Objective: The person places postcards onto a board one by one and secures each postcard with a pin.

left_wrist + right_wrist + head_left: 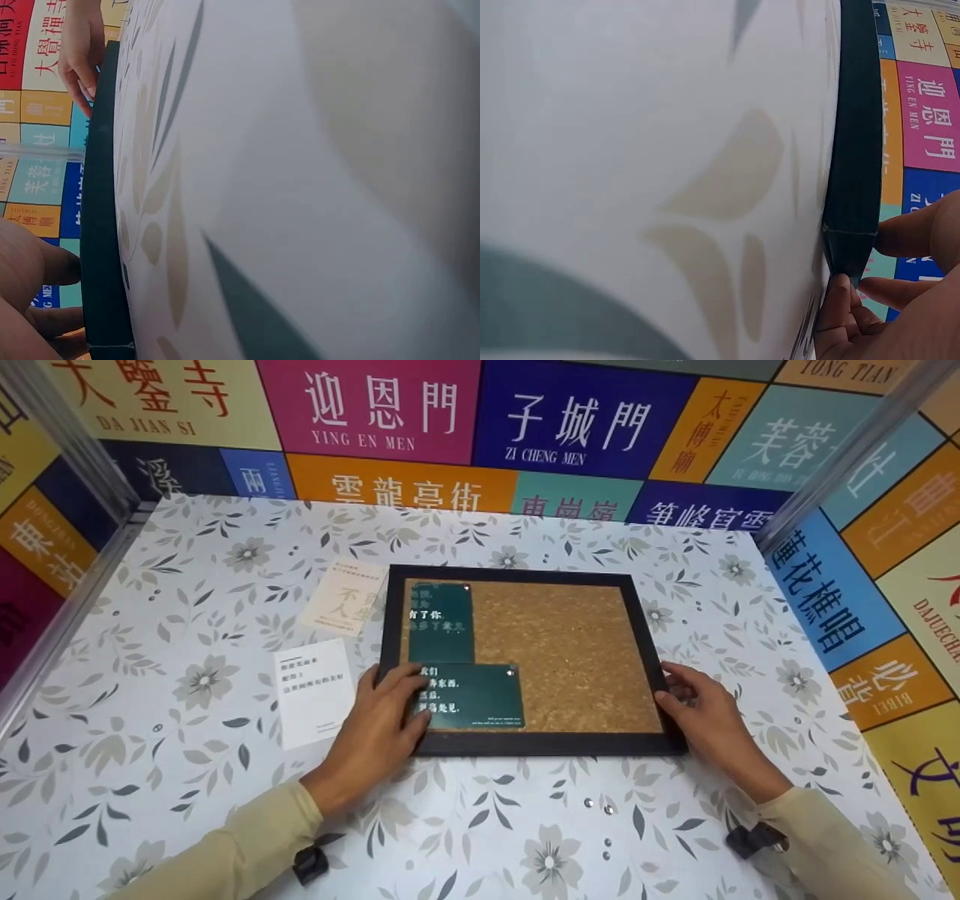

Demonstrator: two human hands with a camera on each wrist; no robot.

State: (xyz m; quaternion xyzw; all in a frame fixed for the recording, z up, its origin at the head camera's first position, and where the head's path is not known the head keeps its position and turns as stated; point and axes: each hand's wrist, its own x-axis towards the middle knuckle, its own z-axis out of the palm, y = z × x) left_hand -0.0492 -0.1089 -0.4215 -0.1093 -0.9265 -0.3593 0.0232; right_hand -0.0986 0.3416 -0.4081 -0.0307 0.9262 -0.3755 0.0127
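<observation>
A black-framed cork board [574,652] lies on the patterned table. Two dark green cards with white text are on its left part: an upright card [442,641] above and a sideways card [480,697] below, each with a shiny pin near its upper right corner. My left hand [382,720] holds the frame's lower left side, thumb and fingertips reaching over the rim onto the lower card's left end. With my right hand [709,716] I grip the lower right side, thumb on the rim [855,135]. In the left wrist view, the frame's front side [105,202] faces the camera.
Left of the board lie a white text card [315,694] and a cream card [345,600], partly beside the frame. Several small shiny pins [607,810] are scattered in front on the floral tabletop [495,840]. Panels with large lettering [570,424] stand behind and at both sides.
</observation>
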